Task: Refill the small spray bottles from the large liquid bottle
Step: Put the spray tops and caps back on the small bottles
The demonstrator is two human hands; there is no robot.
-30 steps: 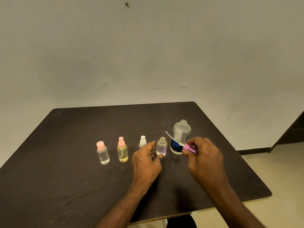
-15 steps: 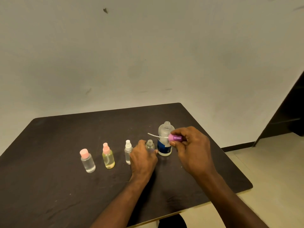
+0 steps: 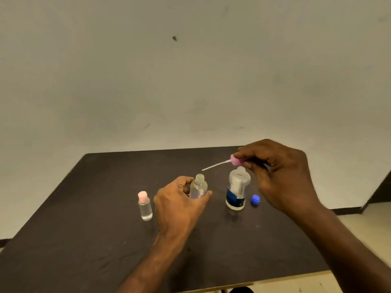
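Observation:
My left hand (image 3: 179, 199) grips a small clear spray bottle (image 3: 198, 187) that stands uncapped on the dark table (image 3: 84, 240). My right hand (image 3: 279, 174) pinches that bottle's purple spray head (image 3: 236, 160), held in the air above the large bottle; its white dip tube (image 3: 214, 166) points left. The large clear bottle (image 3: 238, 190) with a blue label stands open just right of the small one. Its blue cap (image 3: 255, 200) lies on the table beside it. A small bottle with a pink cap (image 3: 145, 206) stands to the left. My left hand hides whatever stands behind it.
The table's right edge and near edge are close to my arms. A pale wall rises behind the table, and light floor shows at the right.
My right hand has lifted the purple spray head higher and to the right, above the large bottle. The blue cap has come into sight. My left hand still holds the small bottle.

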